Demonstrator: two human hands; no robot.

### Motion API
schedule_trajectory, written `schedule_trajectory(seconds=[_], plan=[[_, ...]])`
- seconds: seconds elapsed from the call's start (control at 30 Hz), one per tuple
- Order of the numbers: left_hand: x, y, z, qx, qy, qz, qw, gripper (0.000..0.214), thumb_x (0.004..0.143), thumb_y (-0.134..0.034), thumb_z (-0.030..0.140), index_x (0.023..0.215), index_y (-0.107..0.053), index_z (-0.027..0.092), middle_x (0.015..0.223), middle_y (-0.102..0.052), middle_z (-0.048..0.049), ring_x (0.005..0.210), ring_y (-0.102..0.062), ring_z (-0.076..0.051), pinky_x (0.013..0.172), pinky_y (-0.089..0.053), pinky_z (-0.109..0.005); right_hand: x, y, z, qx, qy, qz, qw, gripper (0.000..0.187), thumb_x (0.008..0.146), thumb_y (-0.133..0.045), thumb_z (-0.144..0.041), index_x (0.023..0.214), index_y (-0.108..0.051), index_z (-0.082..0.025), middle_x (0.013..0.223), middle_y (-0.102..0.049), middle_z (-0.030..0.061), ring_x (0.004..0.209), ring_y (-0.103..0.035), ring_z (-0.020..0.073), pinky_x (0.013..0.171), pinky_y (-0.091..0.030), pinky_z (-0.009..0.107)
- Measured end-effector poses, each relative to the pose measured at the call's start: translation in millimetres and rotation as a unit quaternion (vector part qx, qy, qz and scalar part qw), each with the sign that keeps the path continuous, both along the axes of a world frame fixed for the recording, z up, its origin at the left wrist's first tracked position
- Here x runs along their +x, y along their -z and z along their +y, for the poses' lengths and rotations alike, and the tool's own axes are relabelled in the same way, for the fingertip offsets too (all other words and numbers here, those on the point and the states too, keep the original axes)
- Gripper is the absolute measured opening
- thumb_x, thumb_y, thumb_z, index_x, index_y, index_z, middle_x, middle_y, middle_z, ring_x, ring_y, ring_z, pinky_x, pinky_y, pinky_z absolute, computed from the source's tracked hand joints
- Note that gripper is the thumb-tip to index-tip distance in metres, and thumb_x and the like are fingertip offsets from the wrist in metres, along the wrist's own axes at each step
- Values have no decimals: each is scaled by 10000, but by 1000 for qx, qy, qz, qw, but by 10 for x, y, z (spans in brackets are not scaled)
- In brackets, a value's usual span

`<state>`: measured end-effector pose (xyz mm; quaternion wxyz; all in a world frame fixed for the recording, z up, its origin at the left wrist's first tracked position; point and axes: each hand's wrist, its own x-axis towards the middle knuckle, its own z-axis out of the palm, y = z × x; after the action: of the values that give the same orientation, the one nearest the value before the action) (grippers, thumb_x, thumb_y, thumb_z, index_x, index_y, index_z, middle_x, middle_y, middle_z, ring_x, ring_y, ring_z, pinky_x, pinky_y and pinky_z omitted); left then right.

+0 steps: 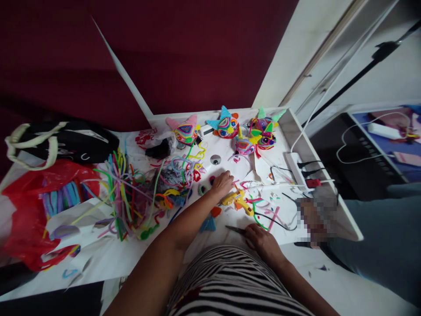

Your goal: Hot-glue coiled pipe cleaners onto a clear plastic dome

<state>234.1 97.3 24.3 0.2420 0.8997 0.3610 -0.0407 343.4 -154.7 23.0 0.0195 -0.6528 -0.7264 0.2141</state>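
On the white table (105, 259), mid-way, our left hand (222, 182) rests with fingers curled on small pipe-cleaner loops (203, 188), just beside a yellow glue gun (234, 199). Nearer us, our right hand (261, 239) pinches dark scissors (235, 229). Masks (226, 125) sit beyond.

White table (98, 259) strewn with a heap of pipe cleaners (131, 193); red plastic bag (23, 210) at the left edge, black tote bag (75, 140) with cream handles behind it; four finished pipe-cleaner masks along the far edge, pink-eared one (184, 129), blue one (226, 125), two more (263, 131) near the corner; white power strip (297, 169) with plugs at the right edge; dark red wall (180, 52) behind.
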Motion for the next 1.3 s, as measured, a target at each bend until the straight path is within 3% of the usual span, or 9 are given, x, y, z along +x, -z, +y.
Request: schedule_trajectory(seconds=[0.5, 0.7, 0.9, 1.13, 1.3], plan=[[92, 39, 95, 18, -30, 5, 999, 286, 931, -550, 322, 1170, -570, 167, 1214, -576, -95, 1048, -591, -214, 894, -518, -427, 60, -28, 44, -42, 6, 27, 999, 212, 910, -563, -332, 1037, -601, -167, 1017, -628, 39, 837, -614, 139, 720, -539, 326], [184, 120, 153, -21, -55, -7, 998, 287, 931, -550, 322, 1171, -568, 166, 1203, -581, -93, 1032, -597, -210, 881, -524, -420, 75, -73, 81, -52, 6, 39, 998, 200, 913, -557, -332, 1020, -605, -170, 1003, -629, 36, 846, -612, 141, 733, -536, 331], [97, 160, 253, -86, -87, -68, 990, 293, 929, -554, 324, 1171, -567, 160, 1193, -584, -93, 1023, -600, -210, 873, -527, -419, 86, -52, 81, -60, 26, 79, 995, 202, 913, -556, -336, 1016, -607, -170, 1008, -629, 38, 849, -611, 143, 739, -535, 336], [-123, 125, 339, -197, -164, -179, 950, 302, 924, -563, 325, 1168, -565, 148, 1169, -593, -90, 1002, -609, -208, 851, -535, -413, 88, -249, 196, -45, 109, 210, 971, 227, 917, -544, -361, 1027, -602, -171, 982, -626, 32, 764, -599, 119, 675, -528, 303], [-307, -20, 216, -302, -200, -269, 892, 302, 926, -560, 330, 1160, -564, 138, 1127, -606, -84, 955, -622, -196, 814, -547, -393, 23, -402, 726, -13, 229, 353, 907, 298, 916, -540, -397, 1110, -571, -173, 969, -622, 31, 753, -600, 123, 668, -532, 309]])
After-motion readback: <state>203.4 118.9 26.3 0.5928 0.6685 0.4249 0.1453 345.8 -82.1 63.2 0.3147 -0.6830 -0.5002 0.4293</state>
